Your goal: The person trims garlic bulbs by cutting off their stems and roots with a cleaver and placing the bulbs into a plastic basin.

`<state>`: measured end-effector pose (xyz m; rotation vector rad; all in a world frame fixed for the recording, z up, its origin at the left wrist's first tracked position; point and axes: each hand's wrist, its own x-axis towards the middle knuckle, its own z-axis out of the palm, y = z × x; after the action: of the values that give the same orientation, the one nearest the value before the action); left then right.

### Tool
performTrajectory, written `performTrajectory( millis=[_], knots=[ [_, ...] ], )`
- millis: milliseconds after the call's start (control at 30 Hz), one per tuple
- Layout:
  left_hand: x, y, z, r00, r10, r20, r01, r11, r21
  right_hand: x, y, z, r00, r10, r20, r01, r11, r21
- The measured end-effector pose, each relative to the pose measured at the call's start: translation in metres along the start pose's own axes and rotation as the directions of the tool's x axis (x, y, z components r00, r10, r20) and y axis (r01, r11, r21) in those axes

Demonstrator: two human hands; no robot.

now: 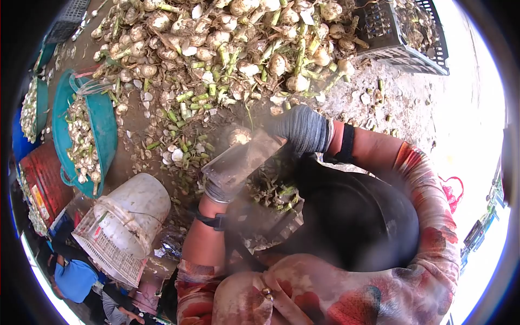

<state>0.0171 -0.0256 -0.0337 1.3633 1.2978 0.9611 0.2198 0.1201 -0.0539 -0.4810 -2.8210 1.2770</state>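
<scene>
My right hand (303, 129), in a grey glove, is closed around the handle end of a cleaver (244, 157). The wide, dirty blade slants down to the left, across my left hand (221, 192), which is also gloved. Just past the blade's upper edge a pale bulb (239, 136) shows, in line with my left hand and apparently gripped by it. The blade hides most of the left fingers. Beyond both hands lies a large heap of bulbs (216, 40) with roots and green stems. Cut green stem pieces (187, 105) and white scales litter the ground around it.
A teal tub (105, 135) of bulbs stands at left, near a red basket (46, 184). A white bucket (135, 211) lies tilted on a pale crate (103, 252). A dark crate (403, 51) stands upper right. Another person in blue (76, 281) is at lower left.
</scene>
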Motion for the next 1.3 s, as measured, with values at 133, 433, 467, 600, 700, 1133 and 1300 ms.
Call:
performTrajectory(
  millis=[133,433,467,600,700,1133,1300],
  knots=[
    [0.009,0.016,0.009,0.944,-0.310,-0.107,0.292,0.943,-0.161,-0.009,0.020,0.015,0.989,0.096,-0.112,-0.100,0.995,-0.030],
    [0.031,0.000,0.025,0.958,0.048,-0.284,0.050,0.944,0.326,0.020,-0.007,0.010,0.960,0.277,0.049,-0.196,0.530,0.825],
    [0.029,0.000,0.027,0.957,0.053,-0.286,0.046,0.943,0.330,0.027,-0.008,0.009,0.968,0.249,0.037,-0.177,0.569,0.803],
    [0.034,0.005,0.019,0.826,-0.445,-0.345,0.293,0.863,-0.412,0.034,-0.002,0.007,0.978,0.085,-0.190,0.039,0.820,0.571],
    [0.045,-0.010,0.017,0.964,-0.267,0.000,0.143,0.515,-0.846,0.034,-0.011,0.002,0.995,0.020,-0.100,0.006,0.967,0.254],
    [-0.052,0.044,-0.208,0.386,-0.198,-0.901,0.325,0.943,-0.068,-0.056,0.075,0.003,0.790,0.595,-0.149,-0.539,0.788,0.297],
    [-0.066,0.051,-0.354,0.159,0.131,-0.979,0.602,0.773,0.201,-0.052,0.057,-0.007,0.724,0.635,-0.271,-0.509,0.756,0.412]
  ],
)
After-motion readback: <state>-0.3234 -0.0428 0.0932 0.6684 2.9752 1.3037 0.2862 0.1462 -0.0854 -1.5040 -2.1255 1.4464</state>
